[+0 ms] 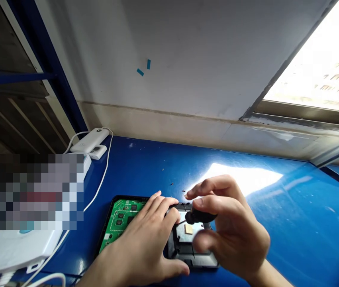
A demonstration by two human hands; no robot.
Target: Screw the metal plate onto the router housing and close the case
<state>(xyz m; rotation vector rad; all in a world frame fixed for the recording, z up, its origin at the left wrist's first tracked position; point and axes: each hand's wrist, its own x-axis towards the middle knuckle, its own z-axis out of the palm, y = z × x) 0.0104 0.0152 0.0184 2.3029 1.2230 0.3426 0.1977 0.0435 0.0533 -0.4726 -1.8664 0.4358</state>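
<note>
An opened black device [191, 255] with a green circuit board [118, 219] lies on the blue table near the front edge. My left hand [142, 247] rests flat on top of it, fingers stretched over the board and thumb at its front rim. My right hand [226, 227] is closed round the black handle of a small screwdriver [197, 216], whose thin shaft points down-left at a silver metal plate [184, 235] inside the case.
Tiny loose screws [172, 183] lie on the blue table [291, 223] behind the device. At the left are white boxes [16, 247], a white power bank [90, 140] and white cables [103, 175]. A wall and a window [321, 75] stand behind.
</note>
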